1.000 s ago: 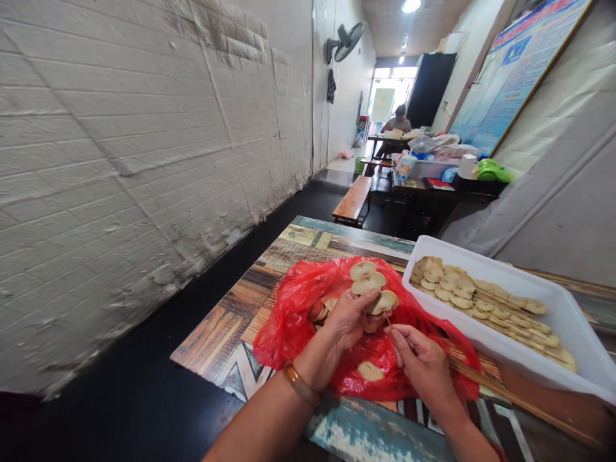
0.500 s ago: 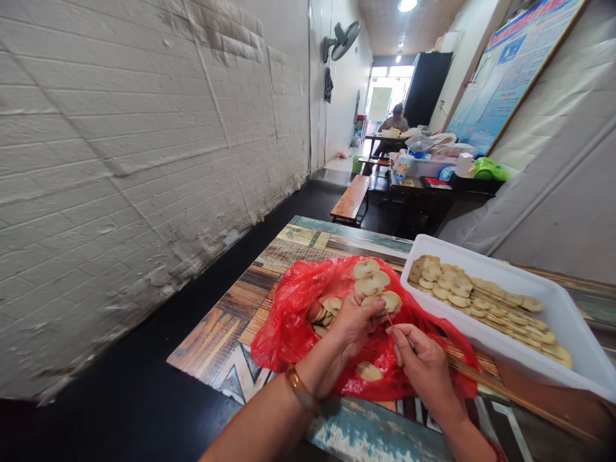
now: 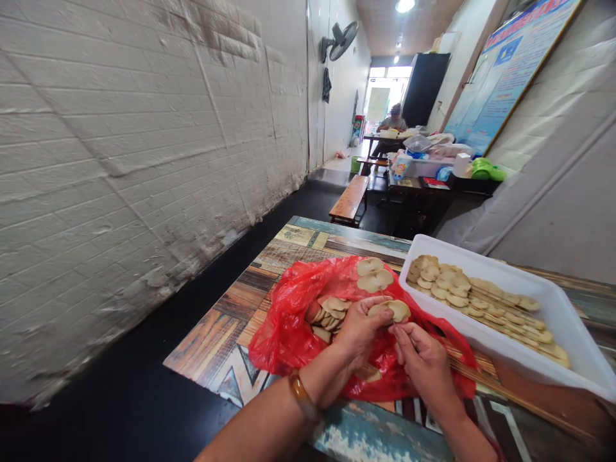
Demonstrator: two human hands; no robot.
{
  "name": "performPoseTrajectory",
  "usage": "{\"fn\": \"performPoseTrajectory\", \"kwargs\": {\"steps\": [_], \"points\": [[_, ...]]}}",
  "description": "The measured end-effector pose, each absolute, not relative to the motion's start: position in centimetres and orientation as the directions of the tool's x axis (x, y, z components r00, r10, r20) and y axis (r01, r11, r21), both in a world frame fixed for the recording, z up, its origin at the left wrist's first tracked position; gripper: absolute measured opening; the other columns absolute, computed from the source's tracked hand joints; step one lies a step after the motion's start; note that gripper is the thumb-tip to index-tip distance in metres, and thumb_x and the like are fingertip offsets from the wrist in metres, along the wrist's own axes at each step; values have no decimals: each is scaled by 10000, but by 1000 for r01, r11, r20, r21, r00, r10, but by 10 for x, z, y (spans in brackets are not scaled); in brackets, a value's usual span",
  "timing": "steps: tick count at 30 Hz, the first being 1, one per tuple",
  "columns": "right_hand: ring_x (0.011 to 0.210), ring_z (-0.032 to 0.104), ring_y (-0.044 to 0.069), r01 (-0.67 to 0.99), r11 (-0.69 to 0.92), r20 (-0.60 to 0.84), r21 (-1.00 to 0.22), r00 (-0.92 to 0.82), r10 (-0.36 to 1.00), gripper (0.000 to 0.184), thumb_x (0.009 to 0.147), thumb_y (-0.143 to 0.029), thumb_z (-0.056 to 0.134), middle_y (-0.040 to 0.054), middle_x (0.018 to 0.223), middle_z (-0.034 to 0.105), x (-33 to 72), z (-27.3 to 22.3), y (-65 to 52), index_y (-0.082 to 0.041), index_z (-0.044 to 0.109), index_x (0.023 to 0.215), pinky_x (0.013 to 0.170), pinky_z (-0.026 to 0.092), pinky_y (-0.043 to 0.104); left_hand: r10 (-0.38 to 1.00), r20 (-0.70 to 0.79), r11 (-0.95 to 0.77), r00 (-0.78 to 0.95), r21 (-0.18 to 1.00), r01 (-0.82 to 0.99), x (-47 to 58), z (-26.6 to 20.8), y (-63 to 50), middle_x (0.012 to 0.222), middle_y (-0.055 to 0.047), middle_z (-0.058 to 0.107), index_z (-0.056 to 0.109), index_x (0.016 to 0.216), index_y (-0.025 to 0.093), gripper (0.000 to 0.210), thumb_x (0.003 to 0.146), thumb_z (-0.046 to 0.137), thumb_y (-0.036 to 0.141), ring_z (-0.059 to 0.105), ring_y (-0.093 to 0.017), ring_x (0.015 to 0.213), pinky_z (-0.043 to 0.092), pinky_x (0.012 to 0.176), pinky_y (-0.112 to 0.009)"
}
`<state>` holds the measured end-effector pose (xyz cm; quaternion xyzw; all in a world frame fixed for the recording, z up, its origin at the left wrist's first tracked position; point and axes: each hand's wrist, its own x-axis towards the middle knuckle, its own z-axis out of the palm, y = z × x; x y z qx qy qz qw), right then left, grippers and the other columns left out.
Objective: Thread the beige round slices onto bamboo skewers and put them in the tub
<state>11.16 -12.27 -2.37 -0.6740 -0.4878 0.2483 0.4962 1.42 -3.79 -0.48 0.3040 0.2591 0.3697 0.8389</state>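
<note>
My left hand [image 3: 360,328] is closed on a pale, thin round slice [image 3: 400,311], thumb on top, over a red plastic bag [image 3: 283,321]. Close against it, my right hand [image 3: 426,356] has thumb and forefinger pinched at the slice's near edge. The thin skewer seen there earlier is now mostly hidden by the fingers. Beyond the left hand, two similar slices [image 3: 375,280] sit in line with the held one, seemingly on the same skewer. A pile of loose slices [image 3: 332,314] lies in the bag, and one slice [image 3: 369,373] lies below my left hand.
A white tray [image 3: 584,343] at the right holds rows of skewered slices [image 3: 486,305]. Thin bare skewers [image 3: 520,398] lie beside my right hand on the patterned table [image 3: 231,327]. Beyond stand a wooden bench [image 3: 350,197], a cluttered table [image 3: 409,186] and a seated person [image 3: 393,120].
My left hand has moved right with its slice, closer to my right hand. The gap between the held slice and the two farther slices has widened. The stick between the hands is now covered.
</note>
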Motion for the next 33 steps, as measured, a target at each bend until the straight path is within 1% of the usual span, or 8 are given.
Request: {"fn": "performPoseTrajectory", "kwargs": {"steps": [3,6,8,10,13,19,27,33], "points": [[420,441,115,383,-41,128,-923,406,905,335,866,-472,476,-49,479,461,110,-22,-124,-216,566,669,394,333,218,774,-175,536,609,693,-482,11,1,-37,804,-78,687,675,903,110,413,542,823,247,616,-150,691,457,698,-258],[425,443,121,381,-40,123,-924,393,911,308,863,-467,477,-56,479,454,107,-17,-126,-218,600,731,418,350,223,773,-144,528,618,686,-500,4,10,-32,790,-87,681,676,890,117,333,627,774,296,608,-161,673,468,663,-271],[418,443,124,401,-42,123,-915,378,918,317,860,-477,473,-58,471,455,105,-15,-126,-219,601,726,437,364,230,799,-147,513,584,674,-532,0,14,-26,799,-87,677,665,888,125,326,643,760,319,614,-177,689,486,657,-295],[419,450,128,430,-38,131,-902,357,925,329,861,-480,467,-55,466,461,104,-15,-125,-218,596,711,453,377,234,832,-144,487,536,651,-582,-3,15,-19,823,-77,675,646,904,134,357,621,775,308,621,-176,707,498,665,-304],[439,470,130,490,-19,164,-871,327,931,332,871,-457,460,-48,469,474,104,-17,-125,-212,588,687,487,396,236,859,-150,463,490,635,-618,-4,12,-11,834,-61,675,634,922,134,400,583,796,271,624,-152,690,495,660,-276],[432,477,125,567,-5,204,-824,305,930,336,887,-444,443,-56,463,472,103,-20,-125,-218,577,678,503,401,232,886,-172,428,431,663,-615,-1,4,-7,793,-53,677,645,864,118,373,550,805,241,626,-141,653,479,639,-255],[449,493,135,568,-10,208,-823,318,925,341,888,-459,435,-47,472,483,105,-23,-125,-219,596,706,516,420,248,858,-167,457,486,682,-572,2,5,-17,724,-72,670,642,857,109,417,544,811,328,619,-173,622,483,602,-286],[451,471,130,511,-24,170,-859,330,929,327,890,-452,445,-51,480,463,105,-20,-125,-213,577,709,500,395,241,865,-222,463,450,699,-545,6,0,-23,799,-69,689,627,978,120,538,506,835,274,626,-159,642,487,615,-269]]}}
